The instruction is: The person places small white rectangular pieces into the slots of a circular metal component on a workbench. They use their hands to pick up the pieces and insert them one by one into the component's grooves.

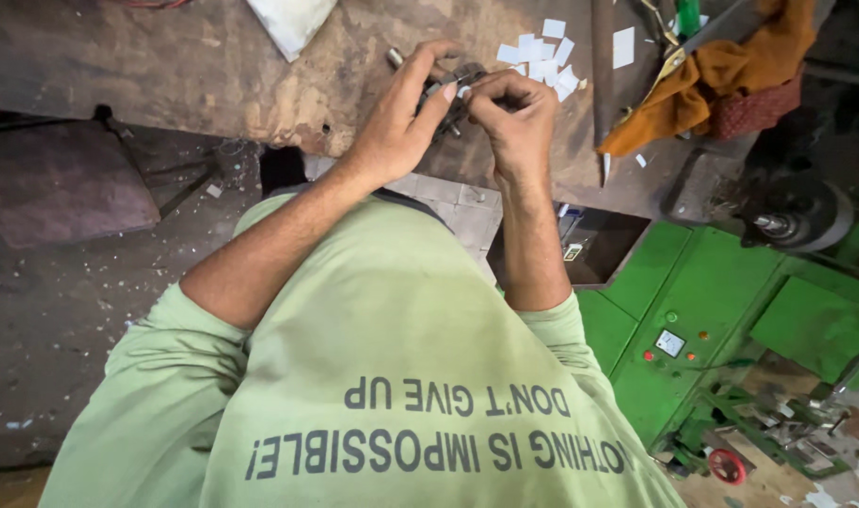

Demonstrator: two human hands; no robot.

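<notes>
My left hand (pixel 401 118) and my right hand (pixel 516 118) meet over the worn wooden workbench (pixel 166 66). Between them is a small dark metal part (pixel 453 94) with a shiny cylindrical end (pixel 395 57) sticking out past my left fingers. My left hand wraps around the part. The fingers of my right hand pinch at its top, where a small white piece shows. Most of the part is hidden by my fingers. A scatter of small white square pieces (pixel 542 58) lies on the bench just beyond my right hand.
An orange cloth (pixel 721 75) lies bunched at the bench's right end. A green machine (pixel 721 310) with buttons and a small red handwheel (pixel 728 466) stands lower right. A white bag (pixel 288 21) lies at the bench's far edge. Dirty floor is on the left.
</notes>
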